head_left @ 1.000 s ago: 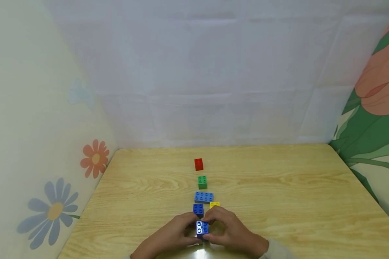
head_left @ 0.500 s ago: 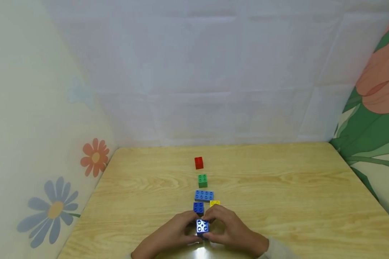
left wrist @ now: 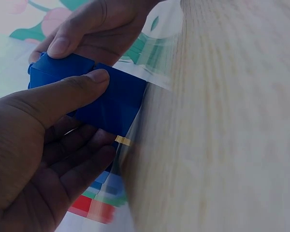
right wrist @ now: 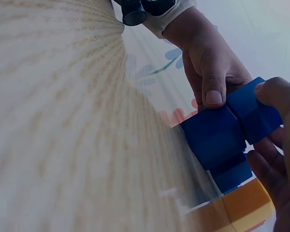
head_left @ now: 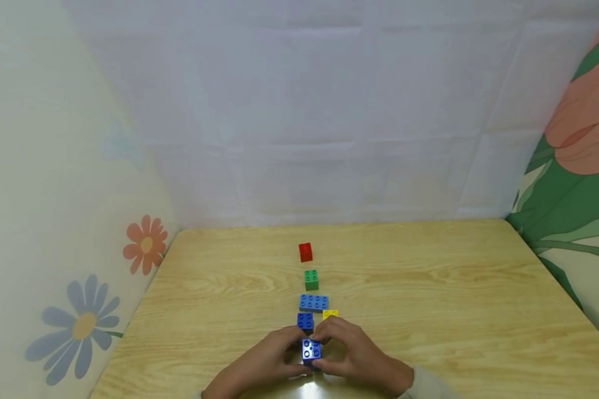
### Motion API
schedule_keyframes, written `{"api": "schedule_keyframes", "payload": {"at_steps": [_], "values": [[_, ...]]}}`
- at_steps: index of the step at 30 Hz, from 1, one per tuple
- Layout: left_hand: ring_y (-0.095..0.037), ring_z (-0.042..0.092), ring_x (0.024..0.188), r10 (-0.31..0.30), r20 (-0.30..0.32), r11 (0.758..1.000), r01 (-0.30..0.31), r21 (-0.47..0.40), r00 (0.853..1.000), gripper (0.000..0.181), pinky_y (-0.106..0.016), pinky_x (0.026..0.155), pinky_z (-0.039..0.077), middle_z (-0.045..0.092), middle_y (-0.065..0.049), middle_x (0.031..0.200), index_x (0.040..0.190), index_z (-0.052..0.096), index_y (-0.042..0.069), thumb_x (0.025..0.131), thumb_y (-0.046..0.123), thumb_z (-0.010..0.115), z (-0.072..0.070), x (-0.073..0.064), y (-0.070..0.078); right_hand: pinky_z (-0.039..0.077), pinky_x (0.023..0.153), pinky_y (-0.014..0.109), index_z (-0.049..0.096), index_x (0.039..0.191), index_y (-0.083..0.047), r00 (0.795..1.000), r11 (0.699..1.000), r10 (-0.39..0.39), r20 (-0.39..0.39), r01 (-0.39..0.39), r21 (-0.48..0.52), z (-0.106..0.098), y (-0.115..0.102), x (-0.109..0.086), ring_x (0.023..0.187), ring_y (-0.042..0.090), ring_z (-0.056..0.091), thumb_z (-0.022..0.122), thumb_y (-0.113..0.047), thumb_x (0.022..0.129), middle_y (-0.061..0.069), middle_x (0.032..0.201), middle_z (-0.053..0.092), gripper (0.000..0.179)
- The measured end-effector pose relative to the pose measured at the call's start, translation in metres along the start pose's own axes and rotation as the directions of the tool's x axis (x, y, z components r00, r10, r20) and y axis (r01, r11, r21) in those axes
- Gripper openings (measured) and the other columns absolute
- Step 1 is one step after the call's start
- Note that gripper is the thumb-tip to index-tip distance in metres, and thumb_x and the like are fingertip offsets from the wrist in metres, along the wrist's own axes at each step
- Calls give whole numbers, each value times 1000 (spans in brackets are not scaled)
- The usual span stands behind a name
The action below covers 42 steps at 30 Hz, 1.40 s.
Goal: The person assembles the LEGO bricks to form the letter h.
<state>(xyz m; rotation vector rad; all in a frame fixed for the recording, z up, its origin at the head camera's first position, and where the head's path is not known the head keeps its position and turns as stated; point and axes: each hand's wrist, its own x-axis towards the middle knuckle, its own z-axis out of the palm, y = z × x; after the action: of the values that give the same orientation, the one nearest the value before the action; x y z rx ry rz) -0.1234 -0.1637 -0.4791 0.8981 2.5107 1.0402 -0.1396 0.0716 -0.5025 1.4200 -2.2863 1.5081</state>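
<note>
Two dark blue toy building bricks stand one on the other near the front of the table. My left hand (head_left: 272, 353) pinches the lower brick (right wrist: 210, 137), its thumb flat on the near side. On the upper brick (head_left: 311, 352), the fingers and thumb of my right hand (head_left: 353, 353) grip opposite sides. A thin seam shows between the two bricks in the left wrist view, and the upper brick (left wrist: 60, 70) sits slightly askew there. Whether the studs are fully pressed together I cannot tell. Just beyond the hands lies another dark blue brick (head_left: 305, 321).
A yellow brick (head_left: 330, 315), partly behind the right hand, is beside that dark blue one. Farther back, a long light blue brick (head_left: 313, 302), a green brick (head_left: 311, 280) and a red brick (head_left: 305, 252) form a rough line on the wooden table (head_left: 429, 299).
</note>
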Motion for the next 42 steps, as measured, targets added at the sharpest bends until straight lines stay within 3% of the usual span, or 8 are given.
{"api": "schedule_keyframes", "payload": {"at_steps": [6,18,32,42], "values": [[0,56,100,9,-2,1000,-9,9,1000,40,-26,86,52,60,18,109,117,59,26,86,49,69,0,0,0,54,84,23,59,116,-26,999,999,35,11,-35,12,0,-1,0,100,4,58,72,-29,89,-13,111,58,30],[0,55,101,29,-16,999,-28,36,999,39,-27,87,51,60,17,109,116,59,25,87,49,69,-1,0,2,53,85,22,59,115,-24,999,1000,30,21,-30,0,-2,-4,1,101,3,58,72,-28,90,-13,112,57,28],[-1,55,105,13,-12,999,-13,30,1000,42,-28,89,51,59,18,114,118,58,27,87,54,66,0,0,1,53,84,20,59,117,-20,1000,1000,-18,19,18,-24,-2,-3,2,101,4,59,72,-27,90,-10,113,58,30],[0,55,100,12,-9,1000,-12,19,1000,39,-26,85,51,59,18,109,114,58,26,87,52,67,1,-1,0,53,84,21,59,115,-23,999,999,31,34,-31,-13,-3,-5,2,101,3,58,71,-30,90,-13,111,58,28]]}}
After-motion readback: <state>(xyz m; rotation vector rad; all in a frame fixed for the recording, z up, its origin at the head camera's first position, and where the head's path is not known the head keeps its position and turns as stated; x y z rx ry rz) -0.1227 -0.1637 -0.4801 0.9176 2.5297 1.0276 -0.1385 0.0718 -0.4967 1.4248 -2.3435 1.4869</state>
